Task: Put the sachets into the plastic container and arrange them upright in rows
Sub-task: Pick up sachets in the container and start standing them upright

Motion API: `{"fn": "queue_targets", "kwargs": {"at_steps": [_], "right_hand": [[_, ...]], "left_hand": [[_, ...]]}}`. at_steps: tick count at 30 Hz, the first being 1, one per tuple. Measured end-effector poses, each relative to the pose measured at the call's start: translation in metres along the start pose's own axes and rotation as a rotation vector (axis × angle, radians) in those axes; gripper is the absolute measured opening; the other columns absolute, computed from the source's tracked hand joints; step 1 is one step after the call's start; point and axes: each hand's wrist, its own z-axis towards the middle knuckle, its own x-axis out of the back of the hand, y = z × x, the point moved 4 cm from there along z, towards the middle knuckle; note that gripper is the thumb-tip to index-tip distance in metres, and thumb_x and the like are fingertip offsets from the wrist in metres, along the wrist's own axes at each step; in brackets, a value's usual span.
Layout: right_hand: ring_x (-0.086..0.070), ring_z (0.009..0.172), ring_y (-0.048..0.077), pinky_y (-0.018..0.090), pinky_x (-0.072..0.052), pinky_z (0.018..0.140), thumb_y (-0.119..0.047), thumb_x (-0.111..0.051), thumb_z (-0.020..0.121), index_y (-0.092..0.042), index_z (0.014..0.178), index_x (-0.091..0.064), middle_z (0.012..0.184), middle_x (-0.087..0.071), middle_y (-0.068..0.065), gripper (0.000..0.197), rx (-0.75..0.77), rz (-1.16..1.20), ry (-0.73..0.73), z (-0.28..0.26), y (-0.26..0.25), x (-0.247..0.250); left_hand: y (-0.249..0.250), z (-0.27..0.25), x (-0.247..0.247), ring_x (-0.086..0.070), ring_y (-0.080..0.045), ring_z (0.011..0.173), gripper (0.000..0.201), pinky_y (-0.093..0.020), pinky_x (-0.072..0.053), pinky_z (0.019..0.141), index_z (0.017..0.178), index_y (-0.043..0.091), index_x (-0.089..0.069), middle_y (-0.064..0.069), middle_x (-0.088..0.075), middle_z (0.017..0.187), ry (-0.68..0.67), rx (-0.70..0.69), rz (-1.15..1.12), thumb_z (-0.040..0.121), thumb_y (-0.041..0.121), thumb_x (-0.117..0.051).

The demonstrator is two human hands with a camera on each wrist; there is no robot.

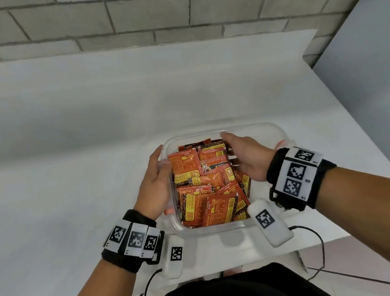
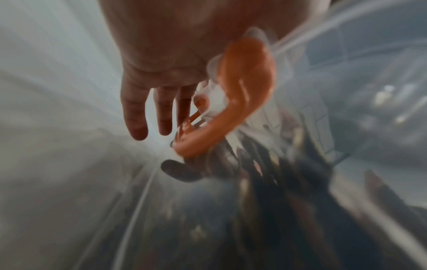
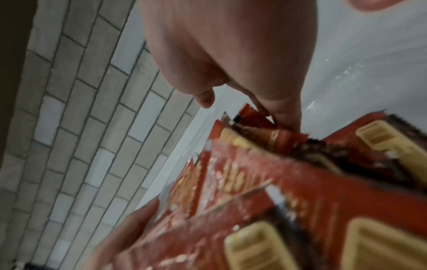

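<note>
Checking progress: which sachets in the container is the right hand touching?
The right hand rests on the dark-edged sachets at the far end of the plastic container; those nearer the body lie flat, untouched.

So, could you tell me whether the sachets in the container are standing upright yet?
Not yet: the sachets lie mostly flat and overlapping in the plastic container.

A clear plastic container sits on the white worktop, near its front edge. Red and yellow sachets fill the container, lying flat and overlapping in a loose heap. The left hand rests against the container's left wall, fingers straight. The right hand reaches inside from the container's right, fingers over the far sachets.
</note>
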Motion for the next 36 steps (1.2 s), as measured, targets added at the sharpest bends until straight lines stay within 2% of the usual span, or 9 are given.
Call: {"fn": "queue_targets", "kwargs": {"at_steps": [5,11,20,24,26,30,32,34,36], "right_hand": [[-0.042,0.132,0.03,0.055,-0.029,0.111,-0.088,-0.045,0.046,-0.018,0.143,-0.037,0.145,-0.045,0.007,0.12,0.004,-0.136,-0.111,0.003,0.002,-0.027],[-0.028,0.14,0.025,0.048,-0.018,0.116,-0.073,-0.036,0.085,-0.016,0.148,-0.028,0.153,-0.033,0.005,0.086,0.034,-0.19,0.024,-0.027,-0.011,-0.002],[-0.041,0.13,0.029,0.04,-0.041,0.1,-0.068,-0.032,0.09,-0.016,0.147,-0.03,0.149,-0.037,0.006,0.078,-0.124,-0.274,0.056,-0.033,0.033,0.028],[-0.059,0.1,0.023,0.043,-0.043,0.101,-0.067,-0.032,0.091,-0.014,0.108,-0.062,0.099,-0.068,0.001,0.063,-0.109,-0.208,-0.01,-0.03,0.033,0.012],[-0.064,0.096,0.022,0.046,-0.042,0.102,-0.072,-0.03,0.088,-0.018,0.098,-0.068,0.091,-0.073,0.001,0.066,-0.106,-0.207,-0.066,-0.032,0.032,-0.001],[-0.071,0.089,0.024,0.041,-0.052,0.089,-0.071,-0.031,0.088,-0.018,0.101,-0.069,0.091,-0.075,0.004,0.066,-0.1,-0.115,-0.126,-0.034,0.03,-0.012],[-0.068,0.097,0.024,0.045,-0.047,0.096,-0.072,-0.028,0.088,-0.019,0.102,-0.068,0.096,-0.074,0.004,0.068,-0.09,-0.13,-0.104,-0.036,0.03,-0.007],[-0.055,0.118,0.026,0.053,-0.036,0.105,-0.074,-0.025,0.087,-0.02,0.117,-0.06,0.119,-0.066,0.004,0.071,-0.088,-0.18,-0.045,-0.04,0.03,0.002],[-0.042,0.131,0.028,0.058,-0.028,0.109,-0.075,-0.024,0.086,-0.023,0.131,-0.048,0.139,-0.05,0.002,0.072,-0.086,-0.212,-0.03,-0.046,0.032,0.008]], "left_hand": [[0.004,-0.001,-0.001,-0.059,0.017,0.083,0.041,-0.031,-0.045,0.093,0.144,0.027,-0.034,0.017,-0.063,0.096,-0.002,-0.008,-0.006,0.103,0.025,-0.036],[0.004,-0.002,-0.001,-0.058,0.019,0.081,0.041,-0.026,-0.044,0.09,0.144,0.027,-0.033,0.014,-0.061,0.097,-0.003,-0.007,0.018,0.103,0.024,-0.035],[-0.001,0.001,0.001,-0.059,0.015,0.089,0.04,-0.036,-0.045,0.098,0.143,0.03,-0.036,0.018,-0.062,0.102,0.014,0.015,0.023,0.103,0.027,-0.037],[0.002,0.0,0.0,-0.058,0.017,0.086,0.04,-0.03,-0.045,0.094,0.143,0.028,-0.036,0.018,-0.062,0.101,0.015,0.009,0.037,0.103,0.026,-0.036],[0.003,-0.001,0.0,-0.059,0.017,0.084,0.04,-0.028,-0.045,0.092,0.143,0.027,-0.036,0.017,-0.062,0.1,0.019,0.004,0.046,0.103,0.025,-0.037],[0.003,0.0,0.0,-0.061,0.011,0.083,0.041,-0.027,-0.046,0.09,0.143,0.026,-0.036,0.011,-0.063,0.097,0.021,0.007,0.053,0.103,0.024,-0.037],[0.004,-0.001,-0.001,-0.061,0.012,0.081,0.041,-0.016,-0.046,0.082,0.143,0.025,-0.035,0.01,-0.063,0.095,0.016,0.017,0.059,0.103,0.023,-0.036],[0.005,-0.002,0.0,-0.06,0.012,0.084,0.043,-0.009,-0.044,0.08,0.145,0.027,-0.032,0.011,-0.062,0.098,0.012,0.033,0.084,0.103,0.024,-0.036],[0.003,-0.003,0.002,-0.057,0.005,0.102,0.047,-0.023,-0.043,0.096,0.147,0.034,-0.024,0.008,-0.061,0.113,0.017,0.061,0.084,0.102,0.031,-0.038]]}}
